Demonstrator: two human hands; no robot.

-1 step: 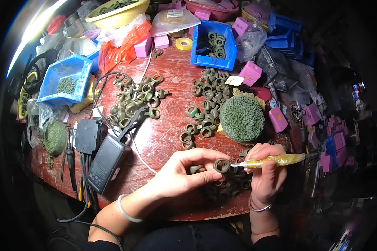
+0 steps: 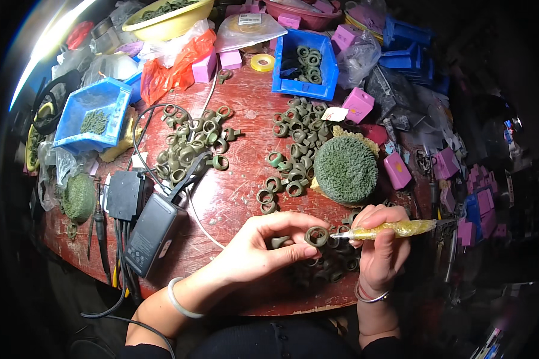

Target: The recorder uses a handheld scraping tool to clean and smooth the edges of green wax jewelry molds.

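Near the front of the red table, my left hand (image 2: 269, 246) pinches a dark olive-green ring (image 2: 316, 237) between thumb and forefinger, its round opening facing up. A second ring (image 2: 278, 242) shows behind those fingers, within the curl of the hand. My right hand (image 2: 382, 244) is closed around a pen-like tool (image 2: 392, 230) wrapped in clear and yellow material. Its pale, narrow tip points left at the ring's edge; I cannot tell whether they touch. More dark rings (image 2: 335, 263) lie on the table below and between my hands, partly in shadow.
A round green bristly pad (image 2: 346, 167) sits beyond my right hand, beside a heap of rings (image 2: 296, 143). Another ring heap (image 2: 191, 140) lies left, near a black power adapter (image 2: 156, 233) and cables. Blue bins (image 2: 308, 90) and pink blocks (image 2: 359, 105) stand farther back.
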